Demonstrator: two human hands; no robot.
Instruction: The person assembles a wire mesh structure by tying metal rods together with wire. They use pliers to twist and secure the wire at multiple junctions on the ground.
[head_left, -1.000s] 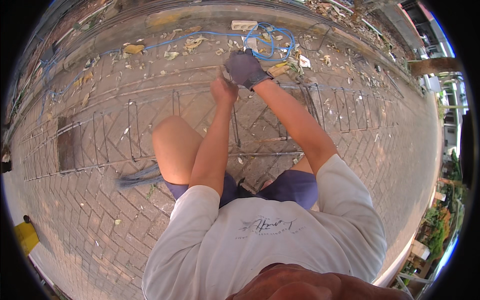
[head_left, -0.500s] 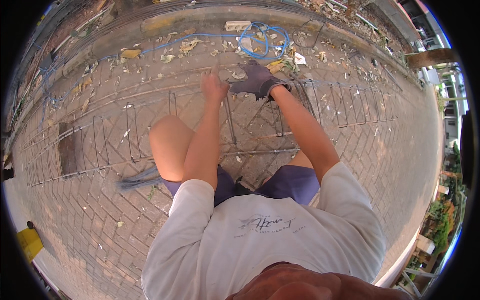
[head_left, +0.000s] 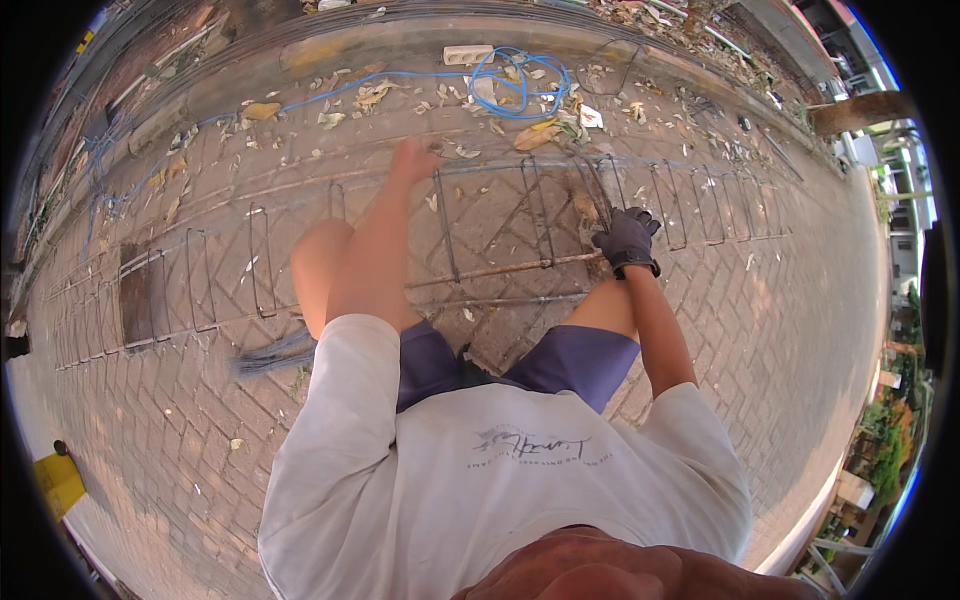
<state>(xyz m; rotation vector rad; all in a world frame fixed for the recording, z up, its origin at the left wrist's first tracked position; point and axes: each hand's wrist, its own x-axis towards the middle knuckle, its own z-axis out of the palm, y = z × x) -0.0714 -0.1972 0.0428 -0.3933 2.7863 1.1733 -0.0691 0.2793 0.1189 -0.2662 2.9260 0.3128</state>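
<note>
A long rebar cage of rusty bars and bent wire stirrups (head_left: 543, 215) lies across the paving in front of my knees. Bare and smeared by motion, my left hand (head_left: 412, 160) is at the cage's far bar, close to one stirrup's top corner; its fingers are not clear. My right hand (head_left: 630, 240), in a dark glove, is at the near end of a bundle of stirrups (head_left: 592, 188) gathered close together. Its fingers are curled over them, with the thumb on the left side.
A blue cable (head_left: 520, 112) lies coiled beyond the cage, near a white power strip (head_left: 468, 54) by the kerb (head_left: 350, 45). Dry leaves litter the paving. Dark thin wires (head_left: 275, 357) lie beside my left knee, and a brown board (head_left: 137, 300) stands inside the cage farther left.
My right hand has moved from the far bar, beside the left hand, rightward and nearer to the bundled stirrups. My left hand has shifted slightly left.
</note>
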